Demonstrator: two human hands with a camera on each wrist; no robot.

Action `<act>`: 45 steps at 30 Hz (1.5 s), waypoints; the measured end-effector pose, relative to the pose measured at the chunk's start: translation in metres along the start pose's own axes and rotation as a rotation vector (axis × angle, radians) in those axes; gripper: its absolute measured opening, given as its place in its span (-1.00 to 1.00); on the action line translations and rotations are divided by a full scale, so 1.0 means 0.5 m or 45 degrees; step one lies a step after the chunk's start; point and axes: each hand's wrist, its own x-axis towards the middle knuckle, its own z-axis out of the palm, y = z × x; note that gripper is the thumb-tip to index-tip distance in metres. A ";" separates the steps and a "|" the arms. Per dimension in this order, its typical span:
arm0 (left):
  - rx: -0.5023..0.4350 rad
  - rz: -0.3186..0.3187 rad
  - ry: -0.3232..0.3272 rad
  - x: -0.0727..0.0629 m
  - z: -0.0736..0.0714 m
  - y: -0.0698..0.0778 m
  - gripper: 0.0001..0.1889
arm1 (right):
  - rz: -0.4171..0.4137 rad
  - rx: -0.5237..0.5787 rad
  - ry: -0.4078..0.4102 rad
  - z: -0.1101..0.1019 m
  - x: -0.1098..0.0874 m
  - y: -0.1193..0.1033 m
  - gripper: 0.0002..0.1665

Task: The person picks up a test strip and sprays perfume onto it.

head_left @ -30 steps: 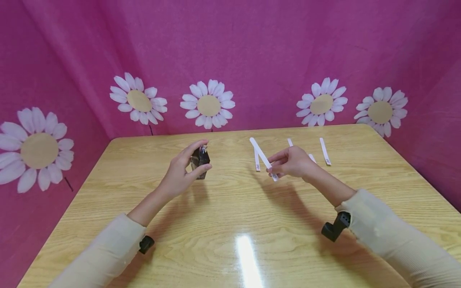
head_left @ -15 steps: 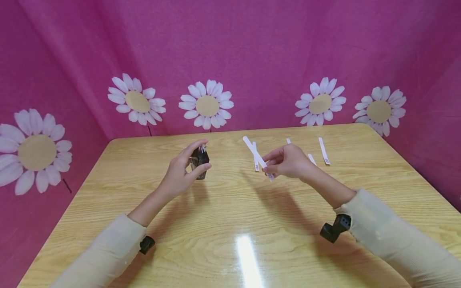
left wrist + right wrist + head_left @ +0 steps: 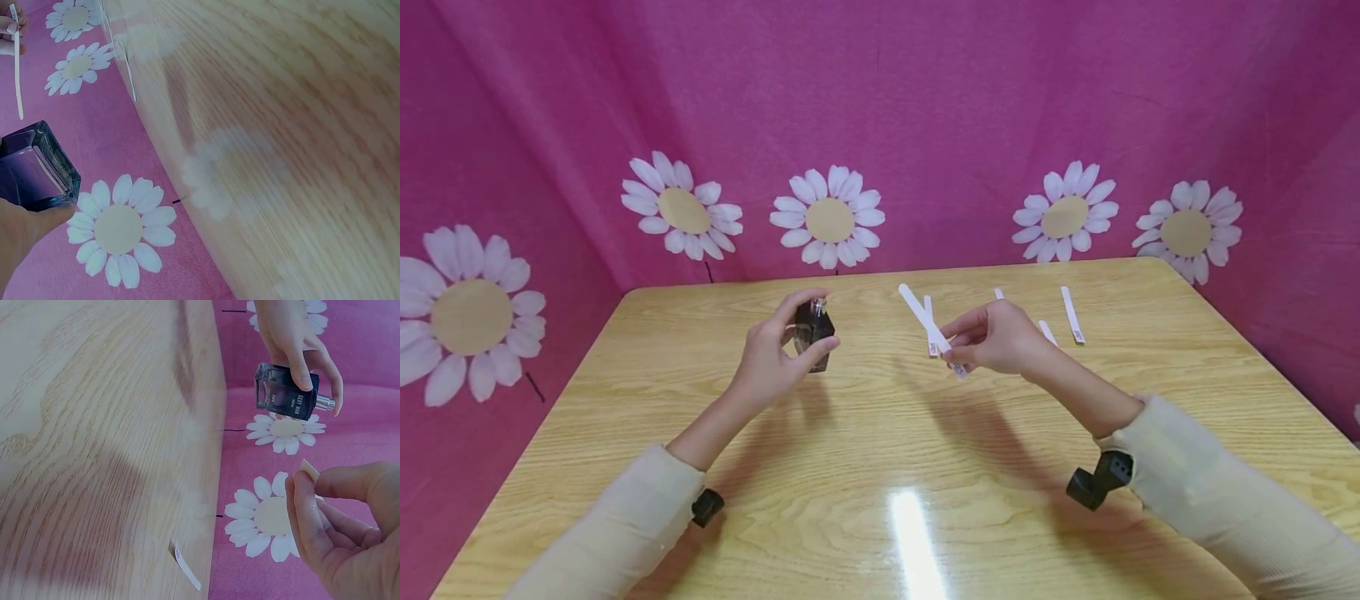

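My left hand [image 3: 775, 354] grips a dark glass perfume bottle [image 3: 814, 333] above the table, with the index finger on the silver spray top [image 3: 325, 402] and the thumb along its side. In the right wrist view, white lettering shows on the bottle's dark face. Across from it, my right hand [image 3: 1000, 337] pinches a white paper test strip [image 3: 919, 310] near its printed end. The strip slants up and left toward the bottle, apart from it. Behind it in the head view, another white strip [image 3: 928, 325] lies on the table.
More white strips lie at the right, one [image 3: 1072, 315] fully visible and others partly behind my right hand. The wooden table [image 3: 850, 467] ends at a pink curtain [image 3: 925, 125] printed with daisies.
My right hand has moved slightly left, bringing the strip's free end closer to the bottle. The left hand still holds the bottle in nearly the same place.
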 end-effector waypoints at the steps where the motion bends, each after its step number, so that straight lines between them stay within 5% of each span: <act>1: 0.001 -0.010 0.003 0.001 0.000 0.000 -0.40 | 0.000 0.005 0.000 0.000 0.000 0.000 -0.62; 11: -0.010 0.030 -0.022 -0.006 -0.003 0.007 -0.40 | 0.012 0.043 -0.009 0.004 0.001 -0.004 -0.63; 24: -0.072 -0.028 -0.047 -0.005 -0.010 0.005 -0.35 | 0.025 0.049 0.017 0.000 -0.002 0.008 -0.59; 33: -0.108 -0.064 -0.229 -0.010 -0.012 0.005 -0.34 | 0.097 0.179 -0.011 -0.009 -0.007 0.067 -0.54; 40: -0.023 0.039 -0.183 -0.006 -0.027 0.004 -0.36 | 0.196 0.261 0.033 -0.017 -0.010 0.130 -0.47; 45: -0.022 -0.007 -0.164 -0.002 -0.041 0.005 -0.35 | 0.274 0.157 0.087 -0.023 -0.006 0.162 -0.47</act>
